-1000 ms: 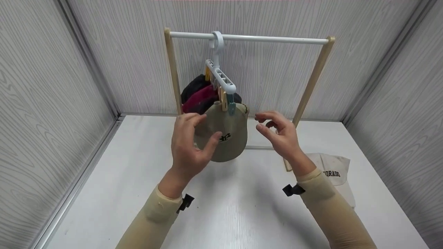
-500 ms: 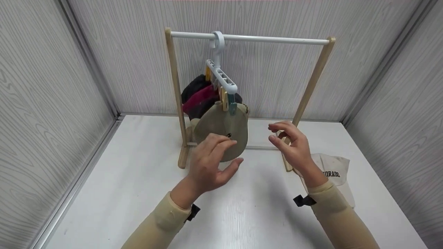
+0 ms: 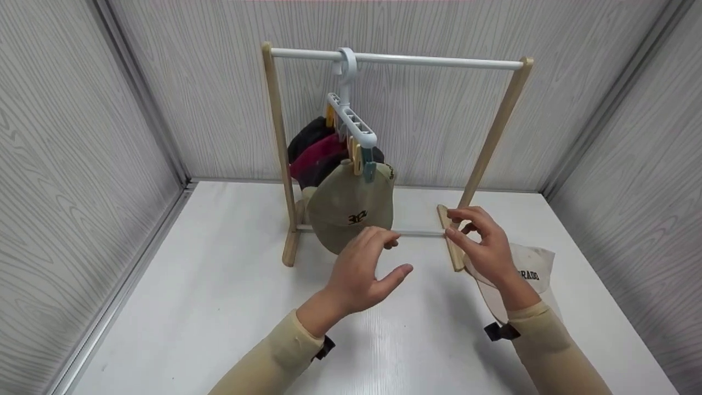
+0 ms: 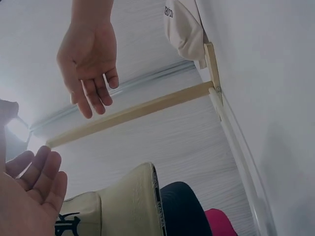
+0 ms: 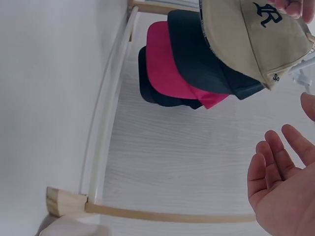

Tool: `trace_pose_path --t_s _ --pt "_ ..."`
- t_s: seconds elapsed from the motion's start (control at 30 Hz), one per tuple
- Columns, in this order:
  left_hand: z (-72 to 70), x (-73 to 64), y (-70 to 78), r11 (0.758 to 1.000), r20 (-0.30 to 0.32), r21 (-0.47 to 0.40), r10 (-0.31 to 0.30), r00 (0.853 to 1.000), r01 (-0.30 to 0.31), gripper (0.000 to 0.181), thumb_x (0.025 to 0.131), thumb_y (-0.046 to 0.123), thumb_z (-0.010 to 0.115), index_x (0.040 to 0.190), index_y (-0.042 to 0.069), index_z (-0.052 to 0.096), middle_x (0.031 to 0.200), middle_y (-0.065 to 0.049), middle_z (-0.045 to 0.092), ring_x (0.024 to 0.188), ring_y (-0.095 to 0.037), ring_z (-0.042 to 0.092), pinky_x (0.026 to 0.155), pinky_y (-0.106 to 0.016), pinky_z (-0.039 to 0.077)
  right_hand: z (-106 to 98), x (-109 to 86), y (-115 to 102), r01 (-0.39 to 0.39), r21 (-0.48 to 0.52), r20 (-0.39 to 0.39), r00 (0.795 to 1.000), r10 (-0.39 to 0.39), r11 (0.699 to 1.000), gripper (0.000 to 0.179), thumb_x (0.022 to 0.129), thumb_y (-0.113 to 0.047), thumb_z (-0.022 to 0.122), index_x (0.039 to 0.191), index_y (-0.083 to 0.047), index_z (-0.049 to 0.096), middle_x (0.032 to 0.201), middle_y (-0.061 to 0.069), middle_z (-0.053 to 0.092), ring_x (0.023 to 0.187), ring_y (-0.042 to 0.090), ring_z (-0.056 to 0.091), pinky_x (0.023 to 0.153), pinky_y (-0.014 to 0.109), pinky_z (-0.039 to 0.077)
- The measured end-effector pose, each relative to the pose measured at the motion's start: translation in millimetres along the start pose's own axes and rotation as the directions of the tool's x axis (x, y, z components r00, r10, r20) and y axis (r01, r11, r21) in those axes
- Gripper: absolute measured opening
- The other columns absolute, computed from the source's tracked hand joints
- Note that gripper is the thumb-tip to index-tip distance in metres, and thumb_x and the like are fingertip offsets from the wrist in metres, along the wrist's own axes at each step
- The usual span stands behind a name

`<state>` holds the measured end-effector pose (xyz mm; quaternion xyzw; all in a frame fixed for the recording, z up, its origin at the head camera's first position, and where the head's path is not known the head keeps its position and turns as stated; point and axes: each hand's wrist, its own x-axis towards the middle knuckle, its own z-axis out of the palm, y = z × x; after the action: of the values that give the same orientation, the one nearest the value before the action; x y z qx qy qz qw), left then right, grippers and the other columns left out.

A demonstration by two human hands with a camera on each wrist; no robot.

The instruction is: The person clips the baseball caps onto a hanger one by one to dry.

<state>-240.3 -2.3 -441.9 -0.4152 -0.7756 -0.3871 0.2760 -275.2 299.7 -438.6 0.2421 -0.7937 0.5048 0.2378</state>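
Observation:
A khaki cap (image 3: 356, 200) with dark lettering hangs by clothespins, a teal one (image 3: 369, 167) among them, from a white clip hanger (image 3: 354, 123). Just in front of its brim is my left hand (image 3: 359, 274), fingers loosely bent, nothing held. My right hand (image 3: 485, 247) hovers near the rack's right foot, thumb and fingers apart and holding nothing. Below and beside it a cream cap (image 3: 535, 269) with dark letters lies on the table, partly hidden by that hand and forearm. Behind the khaki cap hang a dark cap (image 5: 197, 49), a pink cap (image 5: 160, 59) and another dark one (image 5: 143, 81).
A rack with a white top rail (image 3: 439, 60) and wooden legs (image 3: 496, 131) carries the hanger toward its left side. Its lower bar (image 3: 419, 233) runs just above the white table (image 3: 219, 285). Wood-grain panels (image 3: 60, 164) enclose the back and both sides.
Both hands have drawn away from the khaki cap, moving down and to the right. The cap's front lettering, hidden behind the left hand before, now shows. The cap stays hanging.

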Motion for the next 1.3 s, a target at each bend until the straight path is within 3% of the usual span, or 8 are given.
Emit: trace_pose_path --t_s 0.13,0.27,0.47,0.73,0.9,1.1,1.17,1.3 --pt "12.5 -2.2 2.0 0.996 0.086 -0.026 -0.080 0.993 0.083 0.051 0.108 0.041 0.074 0.142 0.005 0.060 0.126 -0.006 0.068 0.115 -0.019 0.063 0.099 -0.036 0.055 -9 -6.7 5 -0.036 -0.022 -0.014 0.999 0.036 0.999 0.034 0.101 0.005 0.078 0.134 -0.004 0.077 0.128 0.016 0.073 0.117 0.025 0.064 0.091 0.022 0.050" --pt "23.9 -4.1 4.7 0.985 0.169 -0.043 -0.155 0.973 0.164 0.054 0.109 0.044 0.072 0.145 0.006 0.058 0.131 -0.007 0.067 0.119 -0.020 0.064 0.101 -0.037 0.055 -20 -14.6 13 -0.078 -0.079 -0.042 0.996 0.074 0.994 0.035 0.100 0.006 0.078 0.134 -0.002 0.077 0.128 0.017 0.073 0.117 0.022 0.064 0.092 0.022 0.050" --pt "39.0 -3.9 9.4 0.954 0.280 -0.102 -0.244 0.928 0.282 0.054 0.110 0.042 0.071 0.148 0.006 0.057 0.134 -0.008 0.066 0.124 -0.019 0.064 0.104 -0.035 0.054 -37 -26.2 22 -0.147 -0.164 -0.085 0.987 0.135 0.975 0.038 0.099 0.009 0.076 0.137 0.005 0.072 0.130 0.026 0.069 0.117 0.028 0.062 0.092 0.029 0.048" --pt "61.2 -4.1 13.5 0.906 0.395 -0.114 -0.334 0.856 0.407 0.058 0.110 0.050 0.069 0.151 0.011 0.057 0.136 -0.004 0.064 0.125 -0.014 0.063 0.102 -0.034 0.054 -63 -36.1 34 -0.188 -0.232 -0.090 0.981 0.171 0.954 0.037 0.104 -0.006 0.078 0.140 -0.006 0.074 0.133 0.014 0.071 0.118 0.014 0.060 0.093 0.025 0.044" --pt "76.8 -3.1 16.7 0.889 0.466 -0.103 -0.353 0.811 0.446 0.061 0.109 0.053 0.069 0.152 0.011 0.055 0.139 -0.005 0.063 0.127 -0.014 0.063 0.105 -0.034 0.053 -77 -43.6 46 -0.212 -0.283 -0.106 0.976 0.189 0.936 0.037 0.104 -0.011 0.079 0.140 -0.005 0.074 0.135 0.012 0.070 0.119 0.012 0.059 0.094 0.023 0.042" --pt "96.5 -1.7 20.3 0.884 0.562 -0.033 -0.370 0.740 0.467 0.071 0.106 0.059 0.070 0.157 0.012 0.053 0.145 -0.003 0.062 0.130 -0.012 0.062 0.106 -0.032 0.052 -91 -52.8 58 -0.264 -0.320 -0.137 0.963 0.232 0.910 0.039 0.105 -0.014 0.078 0.141 -0.001 0.073 0.135 0.014 0.068 0.121 0.012 0.057 0.095 0.021 0.042" --pt "102.4 -0.5 21.1 0.884 0.579 -0.013 -0.374 0.724 0.466 0.073 0.105 0.060 0.070 0.159 0.013 0.053 0.146 -0.003 0.062 0.131 -0.010 0.061 0.106 -0.031 0.052 -95 -54.6 61 -0.283 -0.336 -0.138 0.958 0.250 0.898 0.039 0.106 -0.017 0.078 0.141 -0.001 0.072 0.137 0.015 0.067 0.122 0.014 0.057 0.097 0.023 0.042" --pt "113.0 1.7 21.0 0.888 0.598 0.008 -0.374 0.710 0.460 0.075 0.105 0.062 0.070 0.160 0.013 0.052 0.149 -0.001 0.061 0.134 -0.009 0.061 0.108 -0.031 0.051 -102 -57.4 67 -0.315 -0.384 -0.120 0.949 0.291 0.868 0.043 0.107 -0.025 0.077 0.143 -0.001 0.071 0.142 0.018 0.065 0.126 0.023 0.056 0.099 0.031 0.042"
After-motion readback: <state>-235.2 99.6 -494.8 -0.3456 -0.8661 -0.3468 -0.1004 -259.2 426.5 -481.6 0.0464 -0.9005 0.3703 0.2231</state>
